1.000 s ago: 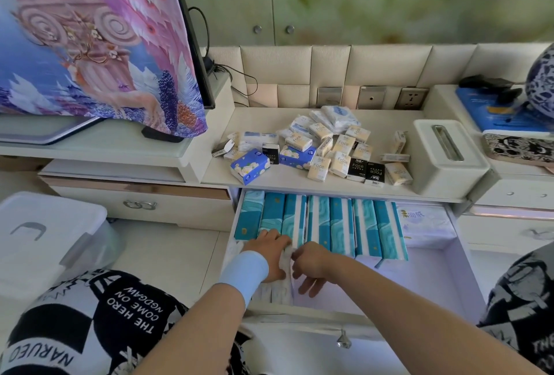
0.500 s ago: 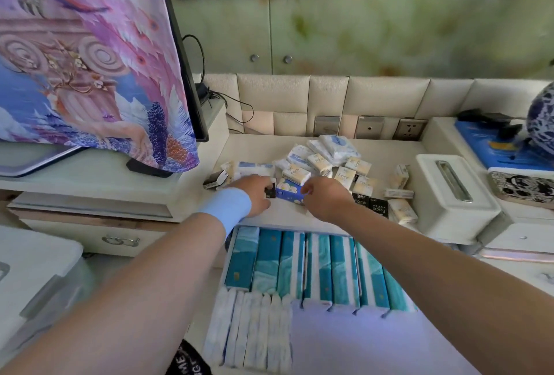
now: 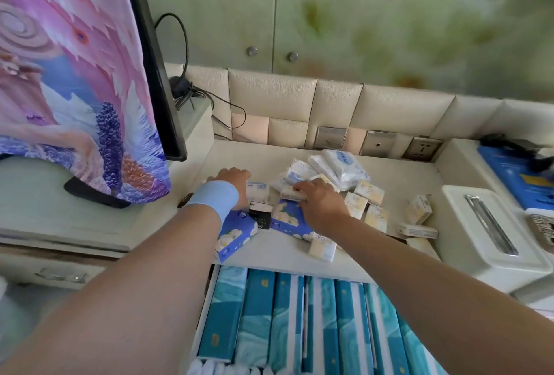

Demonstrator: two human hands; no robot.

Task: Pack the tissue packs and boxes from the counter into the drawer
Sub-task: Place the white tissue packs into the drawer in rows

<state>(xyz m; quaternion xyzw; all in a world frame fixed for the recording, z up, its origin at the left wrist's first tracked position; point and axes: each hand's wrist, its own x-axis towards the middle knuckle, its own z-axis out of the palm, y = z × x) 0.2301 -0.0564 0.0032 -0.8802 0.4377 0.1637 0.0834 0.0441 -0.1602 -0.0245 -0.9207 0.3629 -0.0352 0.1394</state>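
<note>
Small tissue packs and boxes lie heaped on the cream counter (image 3: 398, 176). Among them are two blue flowered boxes (image 3: 236, 233) (image 3: 287, 220), a black pack (image 3: 260, 214), cream "Face" packs (image 3: 355, 205) and white soft packs (image 3: 340, 164). My left hand (image 3: 232, 178), with a blue wristband, lies over white packs (image 3: 257, 190) at the heap's left end, its fingers hidden. My right hand (image 3: 319, 199) curls its fingertips round a cream tissue pack (image 3: 290, 193) in the heap's middle. Below the counter, the open drawer (image 3: 207, 293) holds a row of teal tissue packs (image 3: 287, 317).
A white tissue dispenser box (image 3: 491, 233) stands at the counter's right end. A screen draped in a pink and blue cloth (image 3: 75, 80) stands on the higher shelf to the left, with cables (image 3: 192, 95) behind it. Wall sockets (image 3: 377, 142) line the padded back panel.
Both hands left the drawer and rose to the counter. The left hand has slid further left over the white packs, and the right hand has moved onto the cream pack. The view has come closer.
</note>
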